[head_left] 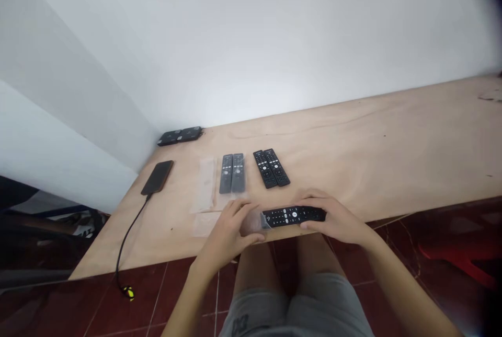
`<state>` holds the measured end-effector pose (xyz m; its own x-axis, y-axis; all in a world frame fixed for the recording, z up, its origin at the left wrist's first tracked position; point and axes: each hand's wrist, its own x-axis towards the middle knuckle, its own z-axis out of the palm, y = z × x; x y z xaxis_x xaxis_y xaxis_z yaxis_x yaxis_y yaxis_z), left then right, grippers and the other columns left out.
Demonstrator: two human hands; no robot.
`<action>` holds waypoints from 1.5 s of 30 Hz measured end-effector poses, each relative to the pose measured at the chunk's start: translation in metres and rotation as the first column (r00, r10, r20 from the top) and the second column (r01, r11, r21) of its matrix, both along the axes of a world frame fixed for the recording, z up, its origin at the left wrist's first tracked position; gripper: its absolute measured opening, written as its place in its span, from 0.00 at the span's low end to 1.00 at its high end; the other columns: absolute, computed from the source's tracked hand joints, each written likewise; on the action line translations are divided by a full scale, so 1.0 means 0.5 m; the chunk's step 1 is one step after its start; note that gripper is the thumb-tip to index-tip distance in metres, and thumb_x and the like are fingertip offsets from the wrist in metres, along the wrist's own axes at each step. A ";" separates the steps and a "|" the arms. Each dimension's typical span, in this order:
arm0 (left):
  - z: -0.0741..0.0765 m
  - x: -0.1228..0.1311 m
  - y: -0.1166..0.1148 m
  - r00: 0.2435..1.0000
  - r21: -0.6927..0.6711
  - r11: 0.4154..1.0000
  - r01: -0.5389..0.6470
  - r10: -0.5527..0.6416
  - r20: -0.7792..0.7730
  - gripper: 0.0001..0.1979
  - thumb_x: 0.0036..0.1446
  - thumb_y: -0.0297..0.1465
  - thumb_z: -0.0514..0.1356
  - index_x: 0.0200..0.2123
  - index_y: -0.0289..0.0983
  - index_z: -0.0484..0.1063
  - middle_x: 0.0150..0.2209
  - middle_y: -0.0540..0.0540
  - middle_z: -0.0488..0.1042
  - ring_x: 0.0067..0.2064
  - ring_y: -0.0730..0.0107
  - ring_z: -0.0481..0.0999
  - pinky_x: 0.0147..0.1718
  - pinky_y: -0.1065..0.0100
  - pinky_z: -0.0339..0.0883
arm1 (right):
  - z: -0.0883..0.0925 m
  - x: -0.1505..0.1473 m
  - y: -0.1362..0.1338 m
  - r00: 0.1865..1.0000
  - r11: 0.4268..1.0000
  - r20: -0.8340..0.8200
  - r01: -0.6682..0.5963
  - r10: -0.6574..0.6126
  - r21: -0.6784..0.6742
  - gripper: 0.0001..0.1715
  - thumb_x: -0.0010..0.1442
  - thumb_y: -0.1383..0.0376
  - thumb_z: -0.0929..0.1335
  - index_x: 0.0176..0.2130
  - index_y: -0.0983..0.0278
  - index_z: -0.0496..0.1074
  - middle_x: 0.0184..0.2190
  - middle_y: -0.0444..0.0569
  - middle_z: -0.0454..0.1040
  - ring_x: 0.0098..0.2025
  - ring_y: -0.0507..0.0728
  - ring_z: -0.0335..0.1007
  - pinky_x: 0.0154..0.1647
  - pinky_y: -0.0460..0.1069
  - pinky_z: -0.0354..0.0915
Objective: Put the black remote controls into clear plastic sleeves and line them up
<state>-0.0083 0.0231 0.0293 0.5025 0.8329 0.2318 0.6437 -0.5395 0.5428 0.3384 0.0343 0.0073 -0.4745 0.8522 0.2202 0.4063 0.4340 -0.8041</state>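
**Held:** left grip [231, 228], closed, fingers curled over a clear plastic sleeve [254, 222] covering one end of a black remote control [292, 216]. Right grip [333, 217], closed around the remote's other end. The remote lies crosswise just above the near edge of a plywood tabletop [372, 154], its buttons facing up and mostly bare.

**Progress, as laid out:** one pair of remotes in clear sleeves [232, 173], side by side, ahead of the left grip. One pair of unsleeved black remotes [271, 167] just to their right. The held remote is partly sleeved. Loose clear sleeves [206, 196] lie flat to the left of the sleeved pair.

**Surroundings:** two flat dark units [180, 136] against the wall at the far corner, type unclear at this distance. A black smartphone [157, 177] near the left edge, its black cable [129, 237] running over the edge to a yellow-and-black plug [128, 292] on the red tile floor [98, 305]. Nothing stands between the grips and the remotes.
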 end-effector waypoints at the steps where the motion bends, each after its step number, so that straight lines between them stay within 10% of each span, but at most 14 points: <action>1: -0.004 -0.005 -0.001 1.000 0.003 1.000 -0.005 0.005 -0.002 0.36 0.58 0.30 0.78 0.66 0.49 0.70 0.61 0.43 0.73 0.63 0.49 0.73 0.62 0.48 0.73 | 0.000 0.000 0.001 1.000 1.000 0.002 -0.003 0.003 -0.002 0.25 0.65 0.55 0.80 0.60 0.51 0.82 0.60 0.52 0.78 0.64 0.69 0.72 0.71 0.65 0.67; 19: -0.041 0.038 -0.017 0.994 0.124 0.992 0.028 -0.041 0.101 0.21 0.67 0.33 0.71 0.61 0.44 0.77 0.55 0.42 0.79 0.59 0.53 0.75 0.61 0.47 0.72 | 0.014 -0.015 0.006 0.998 0.998 -0.038 -0.059 0.058 -0.026 0.25 0.64 0.53 0.81 0.59 0.52 0.83 0.60 0.52 0.80 0.63 0.69 0.74 0.70 0.66 0.67; 45: 0.000 0.033 0.007 0.996 -0.032 0.998 -0.057 0.059 0.061 0.38 0.57 0.28 0.76 0.69 0.47 0.69 0.56 0.42 0.79 0.57 0.50 0.80 0.57 0.48 0.76 | 0.008 -0.036 0.012 0.993 0.998 -0.101 -0.059 0.058 -0.012 0.27 0.67 0.55 0.79 0.63 0.52 0.80 0.63 0.53 0.77 0.67 0.70 0.71 0.73 0.67 0.64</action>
<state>0.0081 0.0265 0.0295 0.4388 0.8671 0.2357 0.6377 -0.4853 0.5981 0.3206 0.0404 0.0112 -0.4997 0.8274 0.2563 0.2976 0.4419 -0.8462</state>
